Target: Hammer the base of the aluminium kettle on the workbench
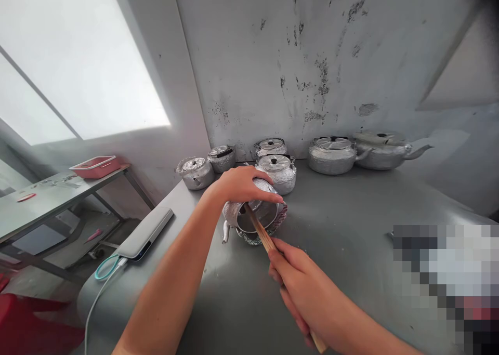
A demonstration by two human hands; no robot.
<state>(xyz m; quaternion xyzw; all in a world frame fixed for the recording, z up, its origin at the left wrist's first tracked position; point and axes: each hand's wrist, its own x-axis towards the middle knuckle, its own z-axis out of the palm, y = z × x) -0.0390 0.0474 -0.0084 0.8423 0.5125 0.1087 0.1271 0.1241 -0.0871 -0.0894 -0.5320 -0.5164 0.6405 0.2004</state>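
Observation:
A small silver metal kettle (233, 214) lies tipped on the table, its round opening facing me and its spout pointing down to the left. My left hand (244, 183) grips it from above, thumb and fingers spread over the upper side. Around the kettle's right and lower edge runs a dark, patterned handle (281, 219). My right hand (300, 277) is closed round a wooden stick (262, 232), whose far end reaches into the opening. A dark piece shows at that end; its shape is partly hidden inside the kettle.
Several lidded kettles (283, 175) stand along the wall on the grey table (351, 230). On the left lies a power bank (146, 235) with a cable (102, 287). A pink basket (95, 167) sits on a side table; a red stool (35, 324) is below. Something pixelated covers the right.

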